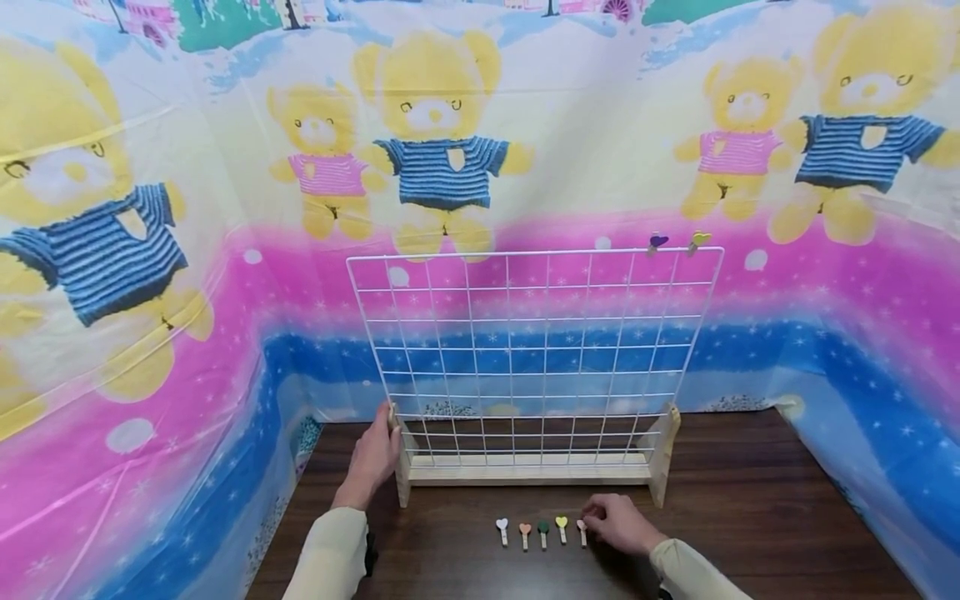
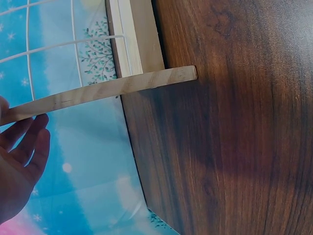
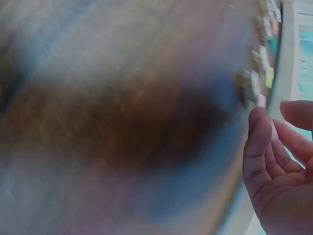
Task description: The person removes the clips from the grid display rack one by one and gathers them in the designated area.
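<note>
A white wire grid panel stands upright in a pale wooden stand. At the stand's left side, my left hand pinches the wooden upright, thumb on one face and fingertips against the other. Several small heart-topped clothespins lie in a row in front: white, orange, green, yellow and pale pink. My right hand is at the pink one, a fingertip right beside its heart. In the right wrist view, thumb and fingers are apart.
Two more heart clothespins, purple and yellow, are clipped to the grid's top edge near its right corner. Everything stands on a dark brown wooden table. A bear-printed cloth hangs behind and along both sides.
</note>
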